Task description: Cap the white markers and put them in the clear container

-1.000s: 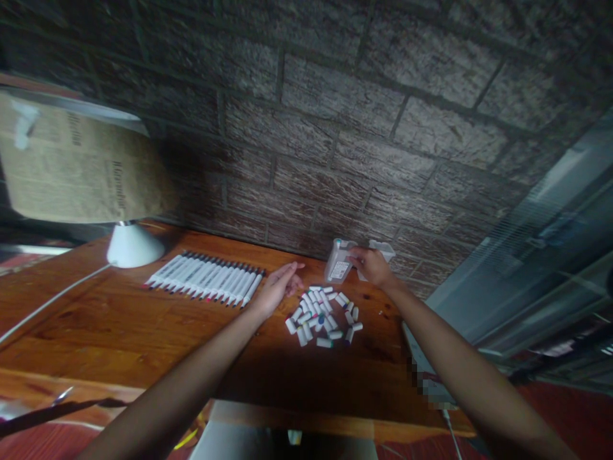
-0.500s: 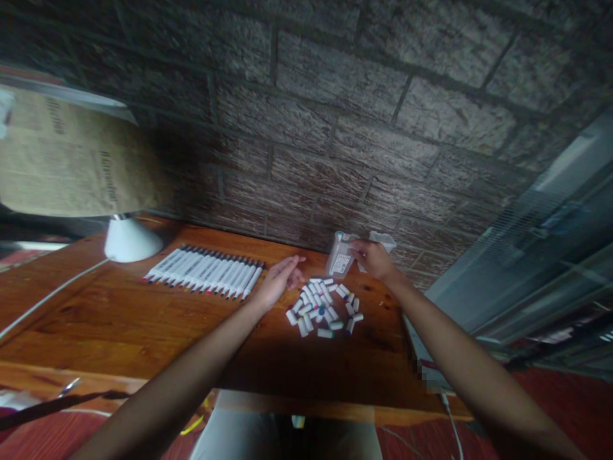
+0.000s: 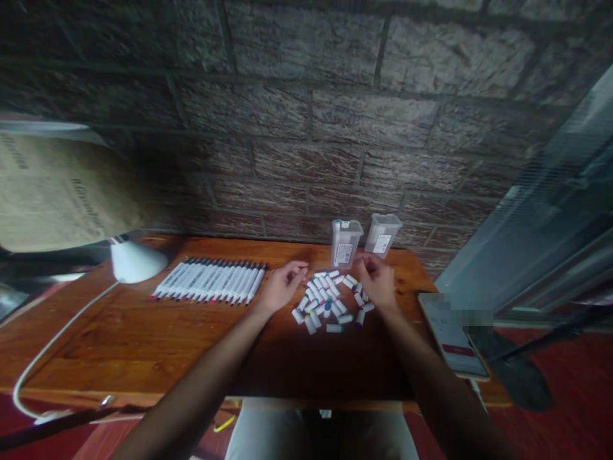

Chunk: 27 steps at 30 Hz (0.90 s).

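Note:
A heap of several small white marker caps (image 3: 330, 301) lies on the wooden desk (image 3: 143, 338). My left hand (image 3: 282, 285) rests at the heap's left edge, fingers curled with the tips near the caps. On the right side of the heap my right hand (image 3: 377, 278) hovers low, fingers bent down onto the caps; what they pinch is hidden. Two clear plastic containers (image 3: 345, 243) (image 3: 383, 235) stand upright just behind the heap, by the brick wall. A row of several uncapped white markers (image 3: 211, 281) lies side by side to the left.
A white lamp base (image 3: 136, 260) with a paper-like shade (image 3: 62, 198) stands at the back left, its cord (image 3: 52, 345) trailing over the desk. A phone (image 3: 453, 332) lies at the desk's right edge. A dark stand (image 3: 522, 370) is at the right.
My right hand has let go of the left container, which now stands upright, and dropped onto the cap heap. The view has shifted lower and rightward.

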{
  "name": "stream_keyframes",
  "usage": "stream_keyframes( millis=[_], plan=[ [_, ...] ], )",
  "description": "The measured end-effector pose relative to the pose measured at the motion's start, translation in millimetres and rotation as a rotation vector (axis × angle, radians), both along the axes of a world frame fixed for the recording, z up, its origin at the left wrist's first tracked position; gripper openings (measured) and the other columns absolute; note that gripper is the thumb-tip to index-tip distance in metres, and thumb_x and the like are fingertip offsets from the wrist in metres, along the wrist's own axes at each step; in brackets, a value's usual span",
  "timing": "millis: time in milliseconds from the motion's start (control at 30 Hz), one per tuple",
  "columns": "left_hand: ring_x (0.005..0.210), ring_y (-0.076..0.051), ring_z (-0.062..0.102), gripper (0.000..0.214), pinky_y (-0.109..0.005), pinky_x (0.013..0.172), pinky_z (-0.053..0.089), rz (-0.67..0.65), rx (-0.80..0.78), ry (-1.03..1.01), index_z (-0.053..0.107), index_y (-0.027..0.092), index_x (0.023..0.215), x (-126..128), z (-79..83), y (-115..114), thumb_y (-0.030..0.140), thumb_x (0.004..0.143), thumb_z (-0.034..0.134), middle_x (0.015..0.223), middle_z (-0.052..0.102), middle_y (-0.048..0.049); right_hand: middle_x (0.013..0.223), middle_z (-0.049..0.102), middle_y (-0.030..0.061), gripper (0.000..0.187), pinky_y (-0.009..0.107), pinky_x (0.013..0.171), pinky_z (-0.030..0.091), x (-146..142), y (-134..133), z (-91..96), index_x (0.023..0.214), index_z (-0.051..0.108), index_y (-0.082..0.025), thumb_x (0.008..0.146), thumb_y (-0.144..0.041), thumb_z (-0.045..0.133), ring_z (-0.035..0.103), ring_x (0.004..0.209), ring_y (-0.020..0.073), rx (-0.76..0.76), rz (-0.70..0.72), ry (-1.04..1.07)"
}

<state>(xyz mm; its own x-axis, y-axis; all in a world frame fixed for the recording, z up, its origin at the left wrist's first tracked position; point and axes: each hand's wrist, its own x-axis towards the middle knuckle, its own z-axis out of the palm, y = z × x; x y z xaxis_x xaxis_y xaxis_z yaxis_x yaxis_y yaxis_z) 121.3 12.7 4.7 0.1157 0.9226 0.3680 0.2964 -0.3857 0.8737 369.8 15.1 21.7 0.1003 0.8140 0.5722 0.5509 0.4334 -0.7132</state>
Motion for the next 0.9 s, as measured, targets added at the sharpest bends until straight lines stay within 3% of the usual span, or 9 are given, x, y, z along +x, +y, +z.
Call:
stream_keyframes(
  millis=[200, 367, 467, 700, 900],
  plan=[
    [0.076, -0.02, 0.063, 0.029, -0.028, 0.075, 0.044, 0.126, 0.062, 0.227, 0.07, 0.021, 0.106, -5, 3.3, -3, 0.04, 0.088, 0.059, 0.088, 0.071, -0.006, 0.071, 0.071, 0.0013, 0.032, 0.024, 0.059, 0.047, -5, -6, -9.9, 0.079, 0.073, -0.021, 0.091, -0.043, 0.054, 0.061, 0.061, 0.0147, -0.027, 0.224, -0.134],
    [0.092, -0.028, 0.064, 0.028, -0.033, 0.076, 0.044, 0.485, 0.002, 0.82, 0.071, 0.022, 0.103, -18, 18.0, -11, 0.036, 0.093, 0.05, 0.102, 0.07, -0.0141, 0.069, 0.071, 0.0014, 0.034, 0.024, 0.059, 0.046, -5, -2, -13.2, 0.076, 0.073, -0.02, 0.092, -0.042, 0.052, 0.062, 0.062, 0.0155, -0.038, 0.213, -0.099],
    [0.095, -0.033, 0.063, 0.031, -0.035, 0.072, 0.043, 0.649, -0.062, 1.035, 0.071, 0.019, 0.104, -31, 27.2, -16, 0.037, 0.093, 0.048, 0.101, 0.068, -0.0181, 0.07, 0.072, 0.0015, 0.032, 0.024, 0.06, 0.046, -3, 0, -14.0, 0.08, 0.074, -0.02, 0.091, -0.041, 0.053, 0.063, 0.064, 0.0165, -0.056, 0.21, -0.072],
    [0.087, -0.039, 0.067, 0.038, -0.039, 0.068, 0.042, 0.651, -0.237, 1.149, 0.074, 0.016, 0.1, -48, 33.9, -19, 0.041, 0.091, 0.048, 0.092, 0.071, -0.0227, 0.067, 0.071, 0.0001, 0.035, 0.024, 0.059, 0.044, -3, -1, -12.4, 0.078, 0.074, -0.02, 0.092, -0.043, 0.052, 0.061, 0.061, 0.0155, -0.069, 0.206, -0.078],
    [0.085, -0.036, 0.068, 0.039, -0.038, 0.068, 0.042, 0.586, -0.265, 1.155, 0.078, 0.018, 0.095, -39, 27.0, -17, 0.044, 0.089, 0.05, 0.091, 0.073, -0.022, 0.065, 0.069, 0.0, 0.038, 0.024, 0.058, 0.04, -3, -1, -12.0, 0.07, 0.071, -0.019, 0.092, -0.043, 0.051, 0.059, 0.059, 0.014, -0.075, 0.233, -0.092]
  ],
)
